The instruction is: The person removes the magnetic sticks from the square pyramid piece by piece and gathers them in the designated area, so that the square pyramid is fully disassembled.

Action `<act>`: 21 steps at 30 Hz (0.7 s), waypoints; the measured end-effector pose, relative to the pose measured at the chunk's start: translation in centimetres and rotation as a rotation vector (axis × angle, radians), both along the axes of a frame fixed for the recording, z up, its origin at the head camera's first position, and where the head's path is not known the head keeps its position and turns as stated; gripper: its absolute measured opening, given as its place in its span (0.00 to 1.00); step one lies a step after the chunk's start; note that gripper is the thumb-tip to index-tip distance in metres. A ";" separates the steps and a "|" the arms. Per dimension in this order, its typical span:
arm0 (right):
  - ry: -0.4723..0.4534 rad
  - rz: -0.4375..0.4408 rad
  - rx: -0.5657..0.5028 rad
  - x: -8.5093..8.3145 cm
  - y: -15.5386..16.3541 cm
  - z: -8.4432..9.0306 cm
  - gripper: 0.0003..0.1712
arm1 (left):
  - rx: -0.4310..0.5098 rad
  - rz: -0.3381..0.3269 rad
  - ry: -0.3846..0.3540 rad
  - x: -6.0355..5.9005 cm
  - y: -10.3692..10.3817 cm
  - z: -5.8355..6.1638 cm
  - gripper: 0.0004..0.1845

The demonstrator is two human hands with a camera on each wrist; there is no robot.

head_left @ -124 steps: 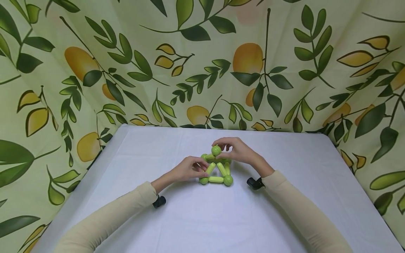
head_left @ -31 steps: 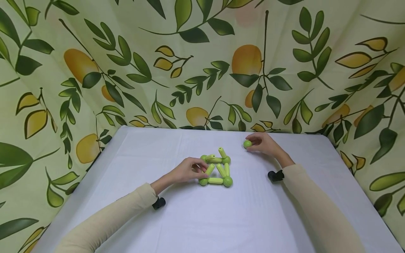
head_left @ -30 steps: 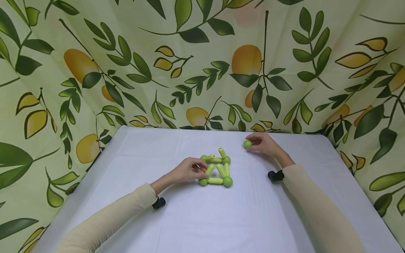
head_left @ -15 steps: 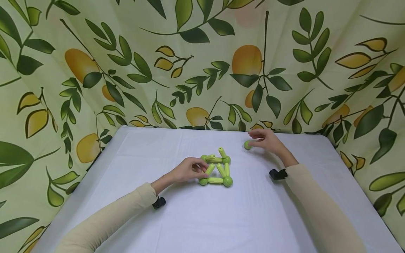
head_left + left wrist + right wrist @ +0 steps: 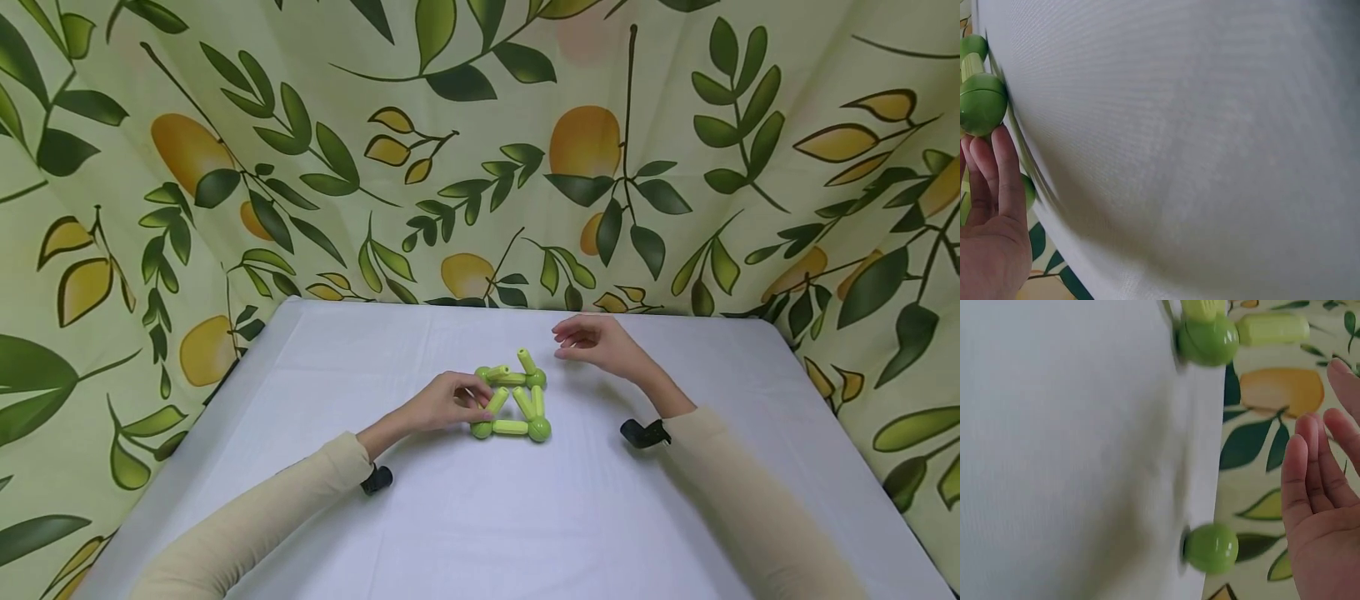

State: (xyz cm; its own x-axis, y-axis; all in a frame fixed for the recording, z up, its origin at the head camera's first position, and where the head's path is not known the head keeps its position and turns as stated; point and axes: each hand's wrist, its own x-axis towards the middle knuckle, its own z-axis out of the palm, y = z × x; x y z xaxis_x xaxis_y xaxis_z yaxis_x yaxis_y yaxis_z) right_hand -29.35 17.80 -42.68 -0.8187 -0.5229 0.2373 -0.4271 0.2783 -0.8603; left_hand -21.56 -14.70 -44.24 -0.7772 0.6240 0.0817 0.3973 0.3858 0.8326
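A toy frame of green balls and light green rods [image 5: 511,427] stands mid-table in the head view. At its left side, my left hand [image 5: 446,402] pinches a slanted rod between thumb and fingers, just above the front-left ball [image 5: 984,103]. Several rods lean upward with free ends, among them one at the back right [image 5: 527,362]. My right hand [image 5: 600,343] hovers right of the frame, fingers loosely extended and holding nothing. In the right wrist view a loose green ball [image 5: 1211,548] sits on the table; the right hand hides it from the head view.
A white cloth [image 5: 480,517] covers the table. Behind it hangs a curtain [image 5: 480,167] printed with leaves and fruit. Each wrist carries a small black camera, such as the right one [image 5: 643,433].
My right hand lifted a ball off the frame, set it down on the table to the right, let go, and moved back left toward the frame. My left hand has stayed in place.
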 end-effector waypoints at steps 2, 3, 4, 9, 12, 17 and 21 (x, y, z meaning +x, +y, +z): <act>-0.017 0.023 -0.003 0.4 -0.8 -0.1 0.22 | 0.006 -0.004 0.003 0.0 0.0 0.0 0.10; -0.025 0.028 0.001 0.5 -1.1 -0.2 0.22 | 0.009 -0.006 0.005 0.0 0.0 -0.1 0.10; -0.034 0.031 0.007 0.7 -1.4 -0.3 0.22 | 0.010 -0.007 0.006 0.0 -0.1 -0.1 0.10; -0.073 0.044 0.031 1.8 -2.3 -1.0 0.21 | 0.007 -0.001 -0.003 -0.1 -0.1 -0.3 0.10; -0.097 0.063 0.012 2.4 -2.4 -1.4 0.21 | 0.007 0.005 -0.006 -0.1 0.0 -0.4 0.10; -0.139 0.056 -0.021 2.9 -2.6 -1.7 0.22 | 0.016 0.002 -0.001 -0.2 -0.1 -0.4 0.10; -0.162 0.048 -0.036 2.9 -3.0 -1.8 0.23 | 0.021 -0.003 0.005 -0.2 -0.2 -0.4 0.10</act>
